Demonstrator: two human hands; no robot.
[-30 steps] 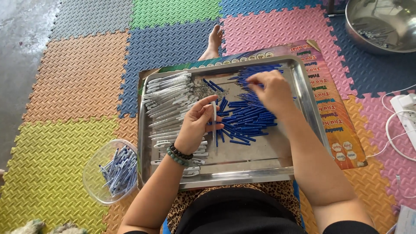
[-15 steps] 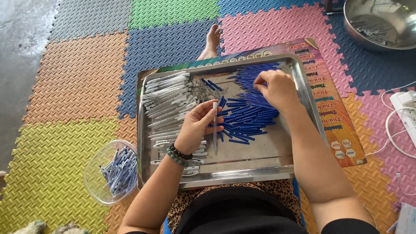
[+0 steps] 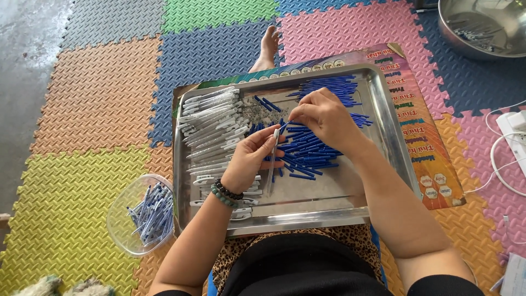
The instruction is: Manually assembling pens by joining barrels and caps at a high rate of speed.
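A steel tray [image 3: 383, 131] rests on my lap. Its left side holds a stack of white pen barrels [image 3: 211, 129]; a heap of blue pen refills [image 3: 315, 151] lies at its middle and right. My left hand [image 3: 249, 161], with a bead bracelet at the wrist, holds one white pen barrel [image 3: 272, 161] upright over the tray. My right hand [image 3: 323, 118] pinches a blue refill [image 3: 283, 127] whose tip meets the top of that barrel. A small pile of tiny metal springs [image 3: 257, 112] lies between the barrels and the refills.
A clear plastic bowl [image 3: 123, 211] with several assembled pens stands on the foam mat left of the tray. A colourful cardboard sheet [image 3: 433, 148] lies under the tray. A steel basin [image 3: 485, 27] sits at the top right; white cables [image 3: 507, 159] run along the right edge.
My right hand has left the blue refill heap with one refill and moved left and down to the barrel in my left hand.
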